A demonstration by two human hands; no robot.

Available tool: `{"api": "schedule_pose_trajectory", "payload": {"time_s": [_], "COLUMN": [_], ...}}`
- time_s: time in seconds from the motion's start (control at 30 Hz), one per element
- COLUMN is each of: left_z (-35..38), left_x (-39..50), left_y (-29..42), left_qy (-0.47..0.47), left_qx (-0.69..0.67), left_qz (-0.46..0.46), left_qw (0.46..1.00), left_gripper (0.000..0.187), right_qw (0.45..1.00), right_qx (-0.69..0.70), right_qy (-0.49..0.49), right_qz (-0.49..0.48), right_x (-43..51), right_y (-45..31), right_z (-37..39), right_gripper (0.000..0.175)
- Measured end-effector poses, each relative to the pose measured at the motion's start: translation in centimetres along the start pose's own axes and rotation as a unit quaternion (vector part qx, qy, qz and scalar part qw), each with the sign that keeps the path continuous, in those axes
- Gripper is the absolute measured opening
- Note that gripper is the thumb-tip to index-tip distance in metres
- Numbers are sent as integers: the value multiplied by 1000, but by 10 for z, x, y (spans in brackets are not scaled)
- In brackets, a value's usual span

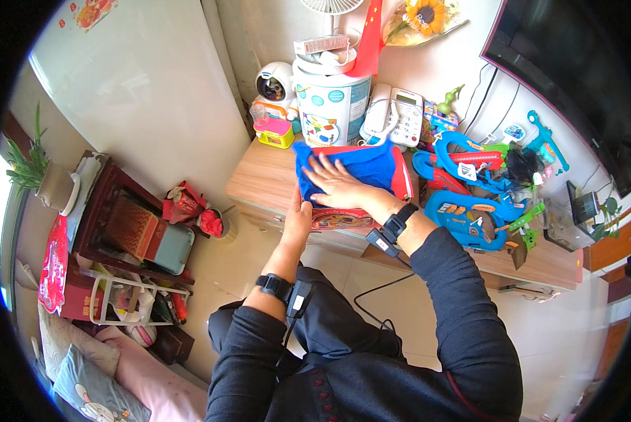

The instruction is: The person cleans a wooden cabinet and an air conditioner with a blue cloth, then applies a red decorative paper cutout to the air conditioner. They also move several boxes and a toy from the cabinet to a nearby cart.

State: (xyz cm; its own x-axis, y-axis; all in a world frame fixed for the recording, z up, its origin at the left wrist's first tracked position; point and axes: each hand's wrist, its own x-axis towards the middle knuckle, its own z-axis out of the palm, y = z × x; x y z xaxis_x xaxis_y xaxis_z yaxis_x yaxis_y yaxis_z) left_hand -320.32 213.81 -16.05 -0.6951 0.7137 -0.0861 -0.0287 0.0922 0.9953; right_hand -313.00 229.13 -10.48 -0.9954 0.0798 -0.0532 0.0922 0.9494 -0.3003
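Note:
A blue cloth [368, 166] lies spread over the top of a red box [342, 219] with a printed picture on its front side. My right hand [339, 184] rests flat on the cloth, fingers spread. My left hand [297, 213] is upright against the box's near left corner, its thumb along the edge; whether its fingers grip the box is hidden. The box stands on a wooden cabinet top [255, 171]. Just behind the box is a white lidded bucket [331, 111] with printed pictures.
Right of the box lie a blue and red toy track [455, 153] and a blue toy tray [452, 219]. Behind stand a white desk telephone [402, 118] and an astronaut-shaped toy [273, 87]. A glass tank [569, 224] is at the far right, under a wall television [563, 63].

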Motion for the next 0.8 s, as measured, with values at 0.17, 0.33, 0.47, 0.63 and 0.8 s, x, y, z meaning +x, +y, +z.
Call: {"api": "schedule_pose_trajectory", "payload": {"time_s": [0.17,0.33,0.47,0.63,0.8], "left_z": [-9,-15,-21,-26,-24], "left_x": [6,7,6,5,6], "left_y": [-3,3,0,-7,-9], "left_qy": [-3,-47,-28,-39,-40], "left_qx": [37,12,144,183,112], "left_qz": [3,22,56,68,53], "left_qw": [999,999,988,980,991], "left_gripper": [54,53,58,60,52], "right_qw": [994,990,969,954,938], "right_qx": [-67,-136,-132,29,116], "right_qy": [-51,21,204,294,315], "right_qz": [-62,-37,-47,53,84], "right_x": [-29,-66,-79,-74,-77], "right_y": [9,7,6,32,27], "right_z": [-25,-36,-59,-113,-115], "right_gripper": [100,78,56,36,37]}}
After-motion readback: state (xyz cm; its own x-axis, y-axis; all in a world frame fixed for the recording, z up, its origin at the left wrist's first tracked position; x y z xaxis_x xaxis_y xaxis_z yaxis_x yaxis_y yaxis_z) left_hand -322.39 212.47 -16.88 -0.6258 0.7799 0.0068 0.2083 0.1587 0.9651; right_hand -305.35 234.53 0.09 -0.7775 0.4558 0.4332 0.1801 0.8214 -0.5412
